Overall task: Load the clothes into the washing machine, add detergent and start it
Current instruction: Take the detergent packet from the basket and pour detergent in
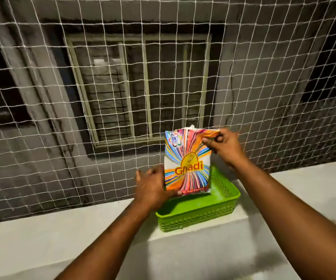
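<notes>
A: Where's the pack [187, 164]?
B: Upright, front twd the camera, "Ghadi" readable across the middle. Held w/ both hands over the green basket [203, 209]. Its bottom edge sits over the basket's inside; can't tell if it touches the basket floor.
A: R hand [221, 146]?
B: Grip clamped on the pack's top R corner. Thumb and fingers pinch the top edge, and the wrapper is crumpled there.
A: L hand [153, 186]?
B: Low on the pack's L edge, back of hand twd the camera. Fingers go behind the pack, thumb shows at the bottom edge in front. Grip is closed round that lower corner, tho blur softens the fingertips.
A: Pack open or sealed?
B: Can't tell. A bit of white sticks up at the top edge, abt mid.
A: Basket sits where?
B: On a pale ledge [62, 229], on a raised step of it, turned at an angle w/ one corner twd the camera. Slotted walls.
A: Behind it?
B: White net [62, 98] just past the ledge, across the whole view. Thru it, a grey wall w/ a barred window [138, 87], well apart from the ledge. Dim light out there.
A: Arms?
B: Both forearms bare. L comes up from bottom centre, R from the lower R corner.
</notes>
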